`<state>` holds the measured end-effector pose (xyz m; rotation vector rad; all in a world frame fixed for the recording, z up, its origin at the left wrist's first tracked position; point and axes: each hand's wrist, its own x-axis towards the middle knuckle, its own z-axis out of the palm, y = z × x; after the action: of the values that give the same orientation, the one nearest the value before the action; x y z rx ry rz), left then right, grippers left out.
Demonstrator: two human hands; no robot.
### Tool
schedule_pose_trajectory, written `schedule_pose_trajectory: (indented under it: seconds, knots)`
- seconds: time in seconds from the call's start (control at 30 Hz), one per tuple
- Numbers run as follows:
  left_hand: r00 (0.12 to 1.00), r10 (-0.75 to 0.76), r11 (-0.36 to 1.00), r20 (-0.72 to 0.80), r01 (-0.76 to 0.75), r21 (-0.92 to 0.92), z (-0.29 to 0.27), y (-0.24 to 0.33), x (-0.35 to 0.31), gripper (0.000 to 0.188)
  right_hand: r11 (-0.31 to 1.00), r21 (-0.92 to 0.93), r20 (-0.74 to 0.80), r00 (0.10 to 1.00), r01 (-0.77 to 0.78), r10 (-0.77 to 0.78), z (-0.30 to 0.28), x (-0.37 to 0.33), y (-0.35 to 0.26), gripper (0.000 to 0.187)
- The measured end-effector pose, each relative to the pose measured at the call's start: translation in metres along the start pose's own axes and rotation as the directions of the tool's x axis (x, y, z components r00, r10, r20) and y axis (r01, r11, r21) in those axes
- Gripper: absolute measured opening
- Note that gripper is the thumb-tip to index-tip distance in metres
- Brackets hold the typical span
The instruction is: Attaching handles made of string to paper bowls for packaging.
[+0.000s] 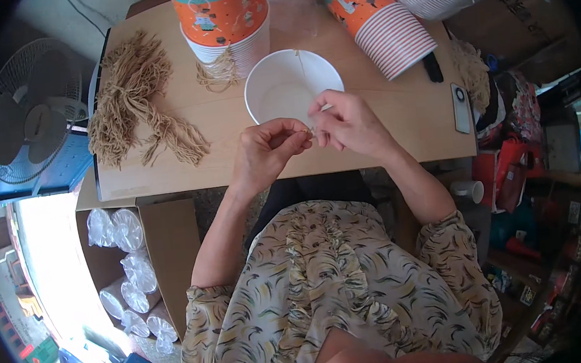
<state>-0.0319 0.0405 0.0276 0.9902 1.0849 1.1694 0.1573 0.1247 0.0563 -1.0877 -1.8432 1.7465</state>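
Observation:
Close to the table's front edge, my left hand (270, 149) is closed in a pinch on a thin tan string (309, 133). My right hand (355, 126) meets it there, its fingers curled together; whatever they grip is too small to make out. Just beyond both hands stands a white paper tub (255, 91), its mouth facing up. A bit of tan string (297, 53) lies over its far rim. To the left rests a big tied bundle of tan strings (128, 106). Several loose strings (218, 70) hang against a stack of orange and green paper tubs (225, 21).
At the back right, another stack of paper tubs (384, 28) lies tilted. A phone-like device (461, 108) and a small black object (433, 69) sit near the right edge. On the left are a fan (36, 121) and a cardboard box (171, 240) of plastic-wrapped rolls. A white mug (467, 191) stands lower right.

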Motion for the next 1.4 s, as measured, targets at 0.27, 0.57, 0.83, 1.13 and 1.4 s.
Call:
schedule_pose_trajectory:
  seconds: [0.27, 0.57, 0.83, 1.13, 1.4]
  knots:
    - [0.999, 0.022, 0.998, -0.029, -0.02, 0.06, 0.003, 0.001, 0.001, 0.009, 0.987, 0.136, 0.122, 0.99, -0.085, 0.068, 0.0, -0.006, 0.006, 0.006]
    - [1.0, -0.002, 0.995, -0.019, 0.004, 0.097, 0.001, 0.0, 0.001, 0.006, 0.994, 0.087, 0.213, 0.976, -0.069, 0.049, -0.004, -0.006, 0.006, 0.003]
    - [1.0, -0.008, 0.997, 0.029, 0.01, -0.073, -0.001, 0.002, 0.003, 0.006, 0.989, 0.149, 0.187, 0.982, 0.006, -0.035, -0.004, -0.01, 0.012, 0.003]
    - [0.997, -0.001, 0.996, 0.071, 0.007, -0.089, -0.001, 0.001, 0.002, 0.007, 0.979, 0.2, 0.172, 0.985, -0.03, -0.005, -0.004, -0.01, 0.005, 0.007]
    - [0.998, -0.055, 0.998, 0.043, 0.056, -0.023, 0.001, 0.005, 0.0, 0.007, 1.0, 0.02, 0.23, 0.973, -0.005, 0.0, -0.002, -0.011, 0.004, 0.002]
